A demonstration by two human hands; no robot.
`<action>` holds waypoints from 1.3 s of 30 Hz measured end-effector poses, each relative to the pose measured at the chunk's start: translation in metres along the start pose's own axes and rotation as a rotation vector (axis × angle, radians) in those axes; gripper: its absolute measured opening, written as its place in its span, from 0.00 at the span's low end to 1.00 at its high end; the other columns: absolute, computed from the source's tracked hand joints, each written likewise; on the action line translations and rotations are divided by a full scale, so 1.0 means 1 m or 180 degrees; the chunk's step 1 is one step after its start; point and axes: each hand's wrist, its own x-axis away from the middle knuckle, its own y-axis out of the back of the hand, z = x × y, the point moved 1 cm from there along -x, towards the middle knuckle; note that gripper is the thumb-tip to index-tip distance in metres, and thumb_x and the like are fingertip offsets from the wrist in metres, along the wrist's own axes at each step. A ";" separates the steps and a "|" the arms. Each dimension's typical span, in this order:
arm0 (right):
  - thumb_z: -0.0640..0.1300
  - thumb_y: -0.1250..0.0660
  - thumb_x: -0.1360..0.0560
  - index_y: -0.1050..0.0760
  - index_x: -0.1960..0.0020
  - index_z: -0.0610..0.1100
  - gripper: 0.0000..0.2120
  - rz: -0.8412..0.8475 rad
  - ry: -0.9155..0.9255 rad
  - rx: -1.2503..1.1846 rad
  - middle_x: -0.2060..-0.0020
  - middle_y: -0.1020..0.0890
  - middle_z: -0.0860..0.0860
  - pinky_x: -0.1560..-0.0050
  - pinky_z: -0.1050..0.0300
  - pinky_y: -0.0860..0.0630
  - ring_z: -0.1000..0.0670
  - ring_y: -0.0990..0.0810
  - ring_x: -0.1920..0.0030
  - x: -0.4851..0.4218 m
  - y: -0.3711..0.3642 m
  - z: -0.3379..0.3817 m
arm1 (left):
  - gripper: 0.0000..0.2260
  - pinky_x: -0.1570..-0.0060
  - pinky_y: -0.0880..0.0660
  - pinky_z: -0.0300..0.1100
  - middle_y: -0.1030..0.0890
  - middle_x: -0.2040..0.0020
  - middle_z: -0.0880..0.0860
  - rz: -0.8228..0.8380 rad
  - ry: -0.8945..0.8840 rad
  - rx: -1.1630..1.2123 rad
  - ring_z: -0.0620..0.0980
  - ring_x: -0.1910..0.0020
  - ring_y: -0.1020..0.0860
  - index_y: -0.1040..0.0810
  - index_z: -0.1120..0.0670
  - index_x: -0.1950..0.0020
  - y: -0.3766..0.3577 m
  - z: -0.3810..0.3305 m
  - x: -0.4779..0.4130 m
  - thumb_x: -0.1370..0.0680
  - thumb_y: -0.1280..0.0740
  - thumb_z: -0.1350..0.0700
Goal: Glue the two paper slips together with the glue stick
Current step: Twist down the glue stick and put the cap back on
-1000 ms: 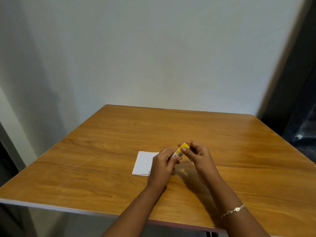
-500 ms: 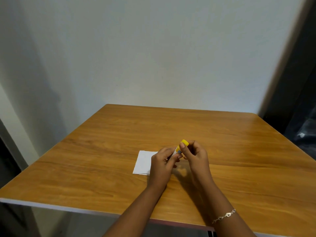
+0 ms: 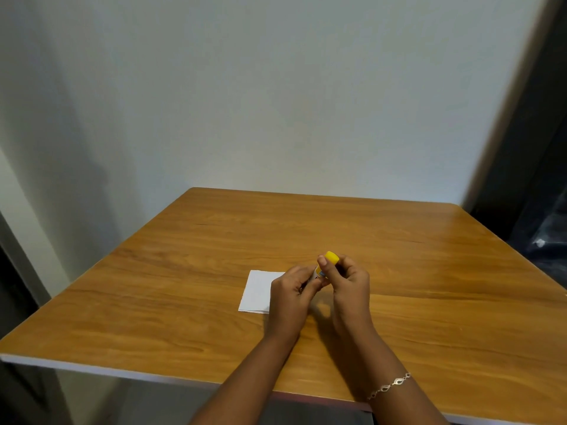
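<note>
Desk: Changed since a second ago?

Photographer: The glue stick (image 3: 331,258) now stands steeper, its yellow cap raised above the knuckles. The forearm with the bracelet (image 3: 389,386) has slid leftward in the view. The paper has not shifted.

Desk: Who holds what?

Photographer: The left grip (image 3: 291,297) curls round the lower barrel. The right grip (image 3: 349,286) pinches the cap end between thumb and fingers. Both meet over the middle of the wooden counter (image 3: 184,271), the glue stick tilted between them. Whether the wrists rest on the wood is unclear.

Desk: Cap on or off?

Photographer: I cannot tell. The right thumb covers the seam, and only the cap's top and a sliver of blue-and-white label show. The rest of the barrel is buried in the left palm.

Desk: And the slips?

Photographer: White paper (image 3: 259,289) lies flat on the counter just left of the hands, its right edge hidden behind the left grip. A faint second line runs along its near edge. I cannot say whether that is two slips stacked or one.

Desk: Anything cut off?

Photographer: Both forearms run out of the bottom of the view. A pale wall (image 3: 276,87) stands behind the counter, and a dark, blurred gap lies at the right.
</note>
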 end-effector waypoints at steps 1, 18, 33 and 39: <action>0.36 0.33 0.28 0.26 0.64 0.43 0.07 -0.0036 0.0023 -0.0002 0.70 0.28 0.47 0.67 0.60 0.29 0.50 0.30 0.66 0.001 -0.002 -0.001 | 0.11 0.58 0.21 0.51 0.17 0.58 0.51 -0.0024 -0.0035 -0.0042 0.45 0.58 0.20 0.19 0.52 0.52 0.000 0.000 0.000 0.28 0.36 0.49; 0.40 0.36 0.25 0.30 0.51 0.41 0.05 0.0257 0.0221 0.1761 0.59 0.20 0.38 0.67 0.66 0.28 0.60 0.25 0.70 -0.027 0.042 -0.009 | 0.28 0.29 0.61 0.59 0.52 0.23 0.55 0.1632 0.0793 -0.3282 0.55 0.25 0.56 0.47 0.50 0.27 0.031 0.028 -0.006 0.22 0.49 0.39; 0.39 0.35 0.26 0.31 0.49 0.44 0.08 0.0294 0.0188 0.1976 0.60 0.20 0.43 0.55 0.47 0.26 0.44 0.22 0.58 -0.036 0.048 -0.024 | 0.31 0.30 0.64 0.59 0.58 0.23 0.56 0.2082 0.0872 -0.3524 0.55 0.25 0.61 0.55 0.50 0.26 0.005 0.041 -0.032 0.23 0.54 0.36; 0.39 0.35 0.26 0.32 0.48 0.46 0.09 0.0301 0.0046 0.1923 0.54 0.18 0.45 0.49 0.45 0.24 0.46 0.20 0.52 -0.070 0.046 -0.034 | 0.31 0.30 0.64 0.59 0.59 0.24 0.56 0.2084 0.0864 -0.3538 0.55 0.26 0.62 0.56 0.51 0.26 -0.006 0.058 -0.060 0.23 0.55 0.37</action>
